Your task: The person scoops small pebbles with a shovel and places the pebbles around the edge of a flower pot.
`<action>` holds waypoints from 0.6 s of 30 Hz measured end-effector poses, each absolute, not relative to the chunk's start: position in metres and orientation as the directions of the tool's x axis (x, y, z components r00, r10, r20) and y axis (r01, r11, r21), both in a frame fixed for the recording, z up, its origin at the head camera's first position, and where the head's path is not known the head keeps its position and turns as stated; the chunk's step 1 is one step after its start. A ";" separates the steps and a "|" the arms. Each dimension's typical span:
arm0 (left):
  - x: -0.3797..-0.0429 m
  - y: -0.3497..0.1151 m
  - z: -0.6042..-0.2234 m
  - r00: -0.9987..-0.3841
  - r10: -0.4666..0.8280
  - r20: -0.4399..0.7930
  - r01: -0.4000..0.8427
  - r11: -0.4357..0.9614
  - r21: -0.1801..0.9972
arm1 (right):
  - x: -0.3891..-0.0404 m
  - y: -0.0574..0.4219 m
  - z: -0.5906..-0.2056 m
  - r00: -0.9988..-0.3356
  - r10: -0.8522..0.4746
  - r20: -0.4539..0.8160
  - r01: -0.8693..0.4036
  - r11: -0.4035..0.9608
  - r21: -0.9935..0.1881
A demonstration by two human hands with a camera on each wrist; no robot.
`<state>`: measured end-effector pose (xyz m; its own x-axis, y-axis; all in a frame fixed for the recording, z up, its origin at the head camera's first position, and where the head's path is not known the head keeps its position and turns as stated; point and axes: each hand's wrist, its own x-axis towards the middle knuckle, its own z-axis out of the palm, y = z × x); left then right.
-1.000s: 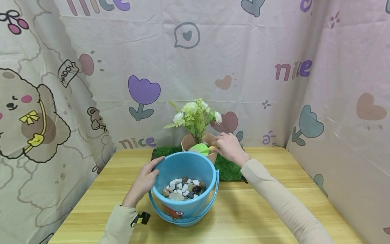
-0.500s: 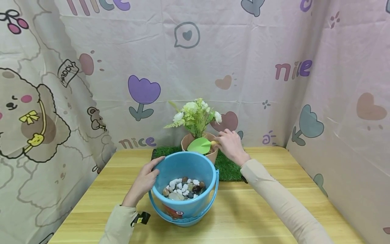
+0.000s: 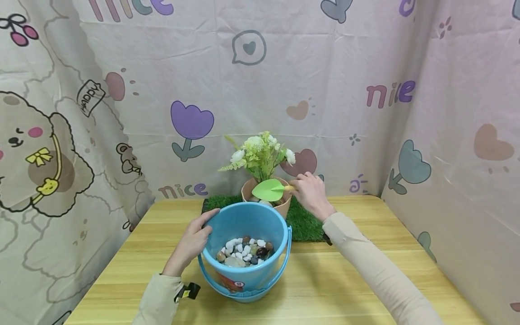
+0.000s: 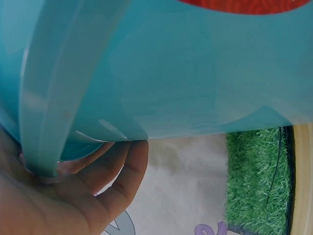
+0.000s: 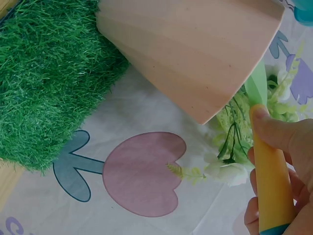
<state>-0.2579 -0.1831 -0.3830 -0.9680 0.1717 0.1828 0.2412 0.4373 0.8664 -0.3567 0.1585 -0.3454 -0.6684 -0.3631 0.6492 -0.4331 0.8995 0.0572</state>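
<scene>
Holding a small trowel (image 3: 269, 190) by its yellow handle, a person's right hand (image 3: 310, 194) keeps the green blade over the mouth of a peach-coloured plant pot (image 3: 284, 210); the fingers and thumb of this grip are wrapped around the handle. The left hand (image 3: 190, 240) grips a light blue bucket (image 3: 239, 222) at the left side of its rim. The bucket stands upright on a wood-grain worktop (image 3: 365, 262), nearer the person than the pot, its carrying handle (image 3: 280, 273) hanging down in front. White, brown and dark pebbles (image 3: 241, 250) lie inside. White flowers with light green leaves (image 3: 260, 155) rise from the pot, which stands on a green artificial-grass mat (image 3: 306, 224). Behind hangs pale cloth (image 3: 357, 49) printed with tulips, hearts and the word "nice".
</scene>
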 end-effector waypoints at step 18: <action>-0.257 -0.182 -0.381 -0.971 0.168 0.169 0.227 0.441 0.868 | -0.352 0.142 -0.337 -0.522 -0.426 0.739 -0.480 0.863 0.159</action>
